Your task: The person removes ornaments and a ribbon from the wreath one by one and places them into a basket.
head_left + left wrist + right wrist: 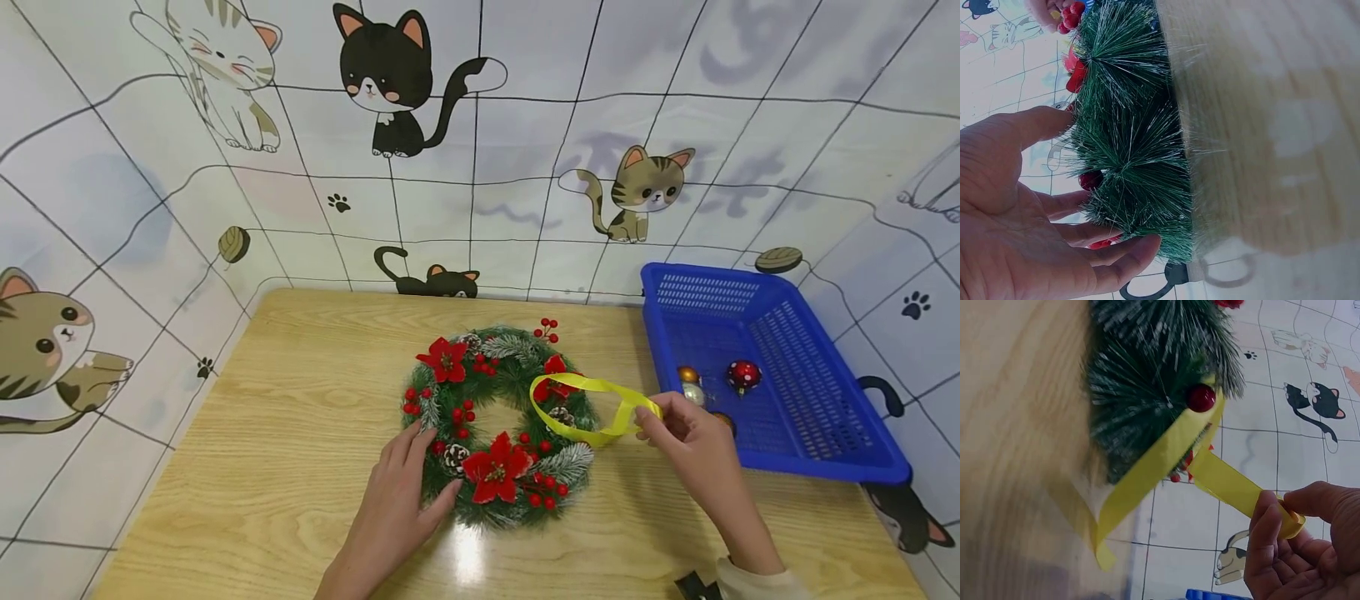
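A green Christmas wreath (510, 346) with red poinsettias, berries and snowy pine cones lies flat on the table. On its left edge rests my left hand (397, 496), fingers spread and loosely extended. The left wrist view shows the fingers (1116, 262) against the green needles, gripping nothing. My right hand (697, 446), right of the wreath, pinches a yellow ribbon (577, 383) between thumb and fingers. The ribbon loops over the wreath's right side. In the right wrist view, a strip of ribbon (1147, 465) slants past a shiny red ball (1200, 398) beside the needles.
A blue plastic basket (821, 467) stands at the right of the wooden table (300, 400). Inside it are a red bauble (744, 375) and a few gold and silver ones (692, 392). A cat-patterned cloth (517, 200) surrounds the table at the back and sides.
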`<action>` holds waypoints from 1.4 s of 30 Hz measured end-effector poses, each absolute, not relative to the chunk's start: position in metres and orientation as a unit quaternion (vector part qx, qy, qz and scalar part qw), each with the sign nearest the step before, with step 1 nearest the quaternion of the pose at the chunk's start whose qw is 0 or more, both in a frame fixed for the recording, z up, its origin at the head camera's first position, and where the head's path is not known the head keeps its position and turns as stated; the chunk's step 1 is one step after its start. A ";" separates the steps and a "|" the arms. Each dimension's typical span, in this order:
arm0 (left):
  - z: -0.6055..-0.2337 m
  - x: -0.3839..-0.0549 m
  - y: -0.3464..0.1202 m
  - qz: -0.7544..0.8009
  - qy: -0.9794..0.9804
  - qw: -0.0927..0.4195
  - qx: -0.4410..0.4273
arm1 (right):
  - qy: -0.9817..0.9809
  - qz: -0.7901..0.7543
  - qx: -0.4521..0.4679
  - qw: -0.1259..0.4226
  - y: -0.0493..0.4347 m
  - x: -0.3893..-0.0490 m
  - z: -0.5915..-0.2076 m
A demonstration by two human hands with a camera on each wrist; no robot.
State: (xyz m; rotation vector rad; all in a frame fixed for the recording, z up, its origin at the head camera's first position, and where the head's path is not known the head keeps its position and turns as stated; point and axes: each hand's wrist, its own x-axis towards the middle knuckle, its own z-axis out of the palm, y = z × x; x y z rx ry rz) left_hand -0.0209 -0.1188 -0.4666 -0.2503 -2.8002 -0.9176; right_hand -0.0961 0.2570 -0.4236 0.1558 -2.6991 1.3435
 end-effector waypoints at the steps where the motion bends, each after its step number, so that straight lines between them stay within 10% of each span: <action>1: -0.467 -0.021 -0.119 -0.309 -0.943 0.092 -0.084 | -0.891 0.448 0.053 0.057 0.255 -0.095 -0.426; 42: -0.466 -0.019 -0.119 -0.307 -0.942 0.099 -0.092 | -0.927 0.369 0.072 -0.001 0.236 -0.097 -0.458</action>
